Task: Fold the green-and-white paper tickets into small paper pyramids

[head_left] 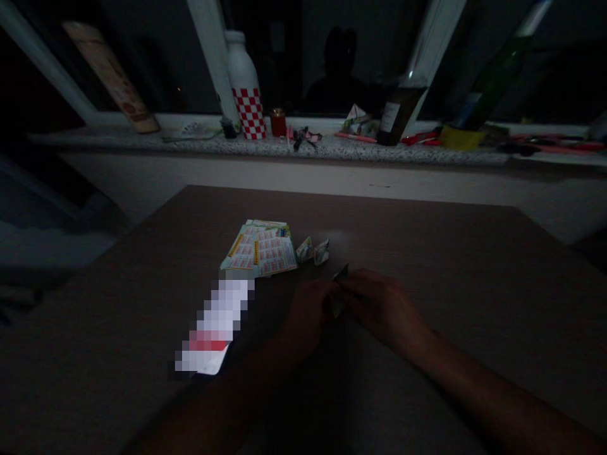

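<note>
1. Small folded paper (337,308) sits right between the left hand (309,306) and right hand (386,302), both pinching it, fingertips kinda shadowy.
2. Two folded bits (321,253) just beyond, next to some printed sheets (265,249).
3. Brown counter (450,253), lit phone (219,322) off to the left.
4. Super dim room, cluttered speckled windowsill (332,151) behind.

Sheets (274,254) on table (455,265), folded papers (321,253) right, phone (219,316) before, windowsill (332,150) behind
</note>
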Action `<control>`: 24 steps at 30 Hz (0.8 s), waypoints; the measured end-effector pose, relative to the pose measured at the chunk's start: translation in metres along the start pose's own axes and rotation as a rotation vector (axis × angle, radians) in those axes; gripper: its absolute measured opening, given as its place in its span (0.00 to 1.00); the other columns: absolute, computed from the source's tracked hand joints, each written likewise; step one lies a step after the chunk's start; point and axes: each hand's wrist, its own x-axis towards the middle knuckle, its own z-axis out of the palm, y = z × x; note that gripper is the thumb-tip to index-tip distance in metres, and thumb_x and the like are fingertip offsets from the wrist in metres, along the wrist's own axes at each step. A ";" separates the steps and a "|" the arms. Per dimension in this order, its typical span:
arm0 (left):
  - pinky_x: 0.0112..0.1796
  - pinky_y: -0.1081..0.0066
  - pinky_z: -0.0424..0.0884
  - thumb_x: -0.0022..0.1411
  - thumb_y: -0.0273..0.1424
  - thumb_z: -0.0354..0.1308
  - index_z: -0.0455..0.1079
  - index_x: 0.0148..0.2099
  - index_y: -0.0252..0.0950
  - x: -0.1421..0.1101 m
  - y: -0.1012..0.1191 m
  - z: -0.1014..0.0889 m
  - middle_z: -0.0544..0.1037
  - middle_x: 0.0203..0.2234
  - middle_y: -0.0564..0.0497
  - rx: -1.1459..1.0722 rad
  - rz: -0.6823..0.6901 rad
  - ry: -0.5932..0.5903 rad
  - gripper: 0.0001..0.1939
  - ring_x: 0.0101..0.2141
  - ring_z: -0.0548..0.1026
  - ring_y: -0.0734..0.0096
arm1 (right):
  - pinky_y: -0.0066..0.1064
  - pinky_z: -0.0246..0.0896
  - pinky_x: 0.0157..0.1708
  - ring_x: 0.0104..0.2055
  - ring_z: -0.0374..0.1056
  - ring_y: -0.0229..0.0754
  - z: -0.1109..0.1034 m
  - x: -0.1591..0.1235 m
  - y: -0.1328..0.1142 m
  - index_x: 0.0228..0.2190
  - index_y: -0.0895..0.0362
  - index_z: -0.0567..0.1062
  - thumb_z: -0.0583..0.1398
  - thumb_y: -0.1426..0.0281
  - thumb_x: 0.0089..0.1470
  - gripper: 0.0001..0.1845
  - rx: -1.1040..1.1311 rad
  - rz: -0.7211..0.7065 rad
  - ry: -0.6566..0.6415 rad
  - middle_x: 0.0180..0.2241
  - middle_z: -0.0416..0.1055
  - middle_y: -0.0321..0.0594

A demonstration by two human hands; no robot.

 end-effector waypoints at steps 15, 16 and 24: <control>0.34 0.69 0.68 0.57 0.29 0.53 0.63 0.44 0.35 0.014 0.036 -0.026 0.72 0.34 0.49 0.689 0.435 0.329 0.12 0.34 0.72 0.68 | 0.29 0.63 0.30 0.32 0.73 0.43 0.014 0.076 0.043 0.36 0.54 0.80 0.60 0.69 0.54 0.09 -0.080 0.082 0.056 0.33 0.78 0.40; 0.36 0.67 0.68 0.57 0.29 0.53 0.63 0.45 0.35 0.013 0.040 -0.030 0.73 0.36 0.48 0.822 0.502 0.354 0.12 0.35 0.72 0.66 | 0.29 0.62 0.29 0.32 0.73 0.43 0.016 0.078 0.043 0.36 0.54 0.80 0.60 0.69 0.54 0.09 -0.089 0.090 0.046 0.32 0.78 0.39; 0.46 0.60 0.64 0.56 0.25 0.53 0.67 0.46 0.31 0.009 0.066 -0.050 0.72 0.42 0.39 1.660 0.569 0.340 0.14 0.47 0.68 0.52 | 0.28 0.58 0.27 0.29 0.72 0.42 0.025 0.088 0.040 0.30 0.54 0.81 0.60 0.67 0.53 0.09 -0.228 0.181 -0.057 0.28 0.79 0.41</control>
